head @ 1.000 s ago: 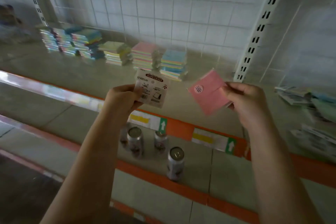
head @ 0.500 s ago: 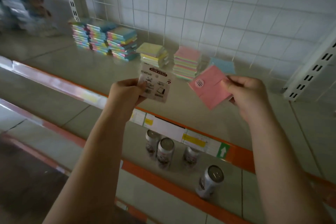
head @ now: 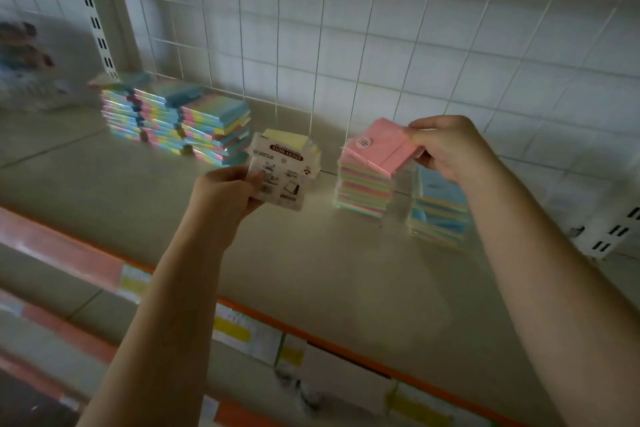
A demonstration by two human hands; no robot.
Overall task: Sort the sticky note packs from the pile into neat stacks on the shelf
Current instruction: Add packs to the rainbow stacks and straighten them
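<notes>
The pack [head: 282,173] in the left hand [head: 221,198] bears a dark banner reading "STICKY NOTE", seen upside down; the smaller print and barcode beneath are too blurred to read. The round sticker [head: 362,142] on the pink pack [head: 384,149] is illegible.

A pale grey-beige metal shelf board [head: 104,166] runs across the view, its front lip edged by an orange price-label strip [head: 346,340] carrying white and yellow tags. Behind it stands a white wire-grid back panel [head: 346,28] — thin rods crossing in squares. A white slotted upright post [head: 95,24] rises at the left; a white slotted bracket [head: 609,236] sits at the right. The light is dim — soft shadows fall on the panel.
</notes>
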